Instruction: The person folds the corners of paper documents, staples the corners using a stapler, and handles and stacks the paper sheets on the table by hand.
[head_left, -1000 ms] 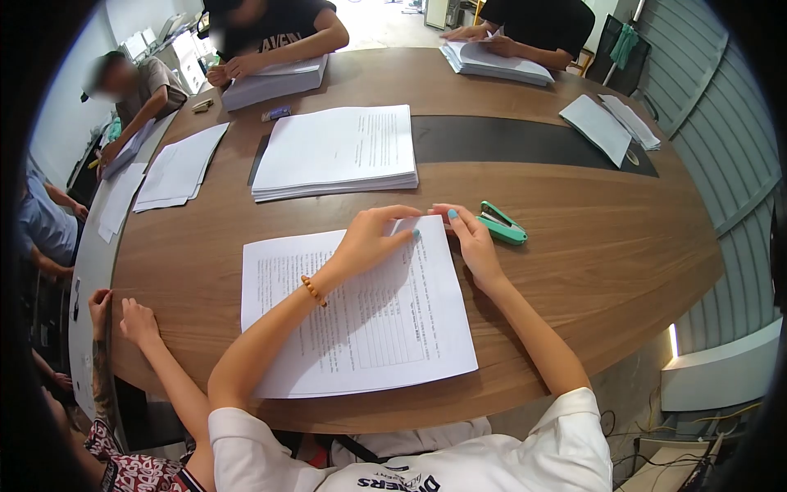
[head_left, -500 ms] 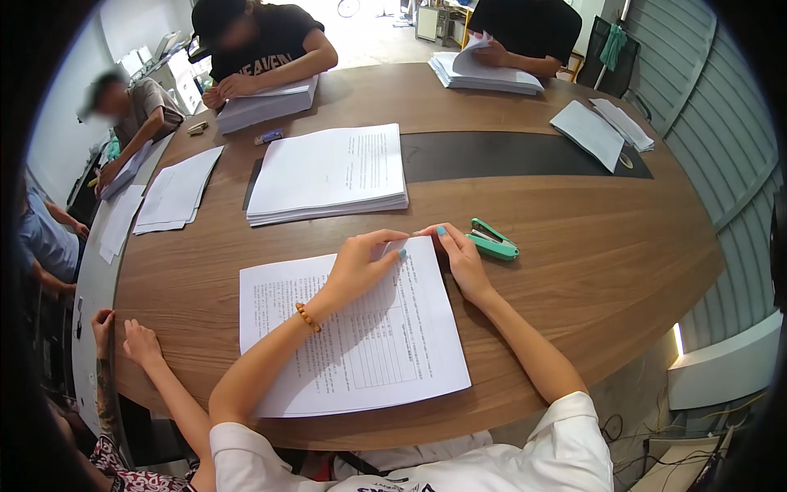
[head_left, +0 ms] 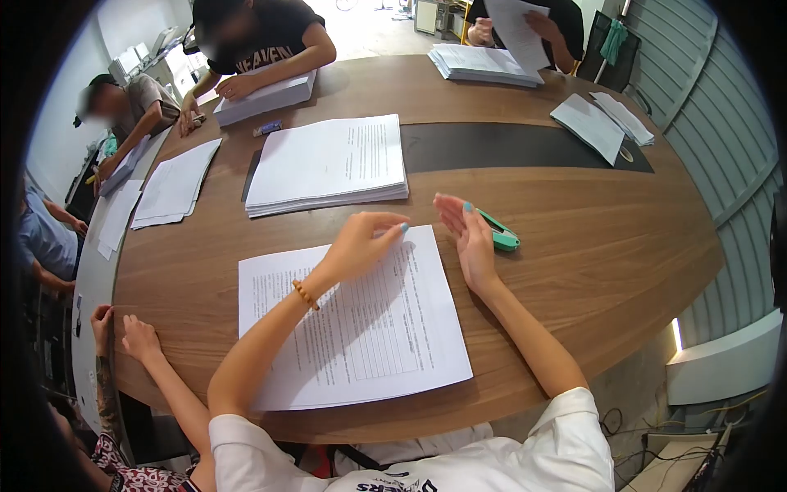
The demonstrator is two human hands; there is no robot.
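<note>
A printed paper sheet, apparently on a thin stack [head_left: 361,328], lies on the wooden table in front of me. My left hand [head_left: 365,243] hovers at or rests on its upper edge, fingers stretched and thumb apart; whether it touches the paper I cannot tell. Just past the stack's upper right corner, my right hand [head_left: 469,242] is raised with fingers extended, holding nothing. A green stapler [head_left: 505,238] lies right beside that hand, partly hidden behind it.
A thick paper pile [head_left: 328,160] stands beyond my stack, on a dark table inlay [head_left: 475,148]. Loose sheets [head_left: 176,180] lie left, folded papers [head_left: 589,127] and a tape roll [head_left: 626,155] at far right. Co-workers handle paper around the wooden table [head_left: 574,238]; another person's hand [head_left: 141,338] rests at left.
My right hand has lifted off the paper's corner and moved right and up, nearer the stapler. My left hand has barely moved. Across the table, a person has raised a sheet.
</note>
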